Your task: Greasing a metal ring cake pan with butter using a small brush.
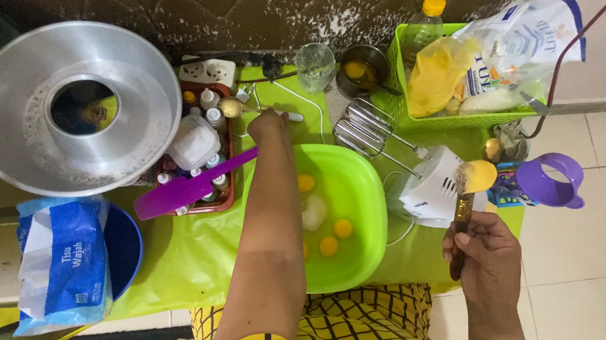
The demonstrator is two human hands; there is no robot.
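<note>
While my left hand (268, 125) stretches over the glossy green plastic bowl (350, 178) at the frame's centre, its fingers pinch shut on a small white utensil (295, 117) near the red tray of little bottles (206, 120). Round yellow yolks (342, 228) sit wet in the bowl. My right hand (486, 254), lower right, is clenched around the dark wooden handle of a brush (466, 196) whose tip is coated smooth yellow, just beside the white electric mixer (431, 188) with wire beaters. A dull aluminium ring pan (25, 126) fills the upper left, above the lime-green worktop (195, 262).
</note>
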